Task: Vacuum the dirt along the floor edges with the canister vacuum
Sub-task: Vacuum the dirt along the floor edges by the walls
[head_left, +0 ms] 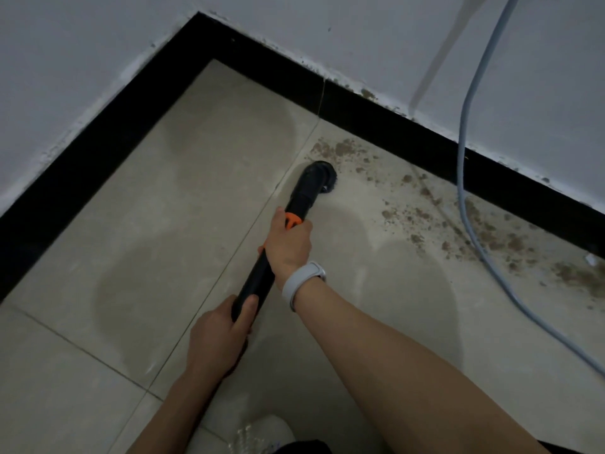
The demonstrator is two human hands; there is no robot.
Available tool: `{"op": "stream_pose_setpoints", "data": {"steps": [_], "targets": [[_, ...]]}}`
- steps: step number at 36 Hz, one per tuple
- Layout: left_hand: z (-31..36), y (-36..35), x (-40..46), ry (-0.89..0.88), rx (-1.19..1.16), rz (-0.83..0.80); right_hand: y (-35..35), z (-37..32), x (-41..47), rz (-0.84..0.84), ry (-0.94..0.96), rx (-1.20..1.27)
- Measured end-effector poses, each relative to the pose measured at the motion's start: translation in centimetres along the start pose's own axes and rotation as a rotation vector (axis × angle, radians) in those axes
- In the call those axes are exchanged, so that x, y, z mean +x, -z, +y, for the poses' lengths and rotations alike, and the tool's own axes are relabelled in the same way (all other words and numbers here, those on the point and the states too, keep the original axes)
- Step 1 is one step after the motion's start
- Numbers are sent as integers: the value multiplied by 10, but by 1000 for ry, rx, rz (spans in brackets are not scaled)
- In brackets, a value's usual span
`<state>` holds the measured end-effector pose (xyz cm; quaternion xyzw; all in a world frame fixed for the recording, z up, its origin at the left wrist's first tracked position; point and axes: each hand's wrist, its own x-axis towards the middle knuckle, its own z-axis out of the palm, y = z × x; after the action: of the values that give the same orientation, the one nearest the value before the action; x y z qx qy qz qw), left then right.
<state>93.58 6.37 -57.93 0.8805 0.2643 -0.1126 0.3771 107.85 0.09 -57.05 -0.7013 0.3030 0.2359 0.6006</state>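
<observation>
We look down at a room corner where our right hand [288, 245], a white band [302, 285] on its wrist, grips the black vacuum wand [258, 276] just below its orange collar [292, 221], and our left hand [217, 335] holds the wand's lower end. The round brush nozzle [319, 178] rests on the beige tiled floor [163, 191] at the edge of a brown dirt [491, 237] trail along the black baseboard [409, 126]. A pale grey cable [465, 158] hangs down the wall and runs across the dirt.

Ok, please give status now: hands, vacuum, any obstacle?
Both hands grip the wand: right hand near the orange collar, left hand lower. Brush nozzle at the dirt. Grey cable crosses it.
</observation>
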Motion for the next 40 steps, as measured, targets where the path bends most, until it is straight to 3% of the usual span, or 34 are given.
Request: {"op": "stream_pose_setpoints", "data": {"steps": [15, 40], "targets": [[27, 7, 43, 14, -75, 42, -25, -51, 26, -59, 33, -49], [31, -24, 24, -141, 88, -117, 52, -18, 25, 101, -70, 103]]}}
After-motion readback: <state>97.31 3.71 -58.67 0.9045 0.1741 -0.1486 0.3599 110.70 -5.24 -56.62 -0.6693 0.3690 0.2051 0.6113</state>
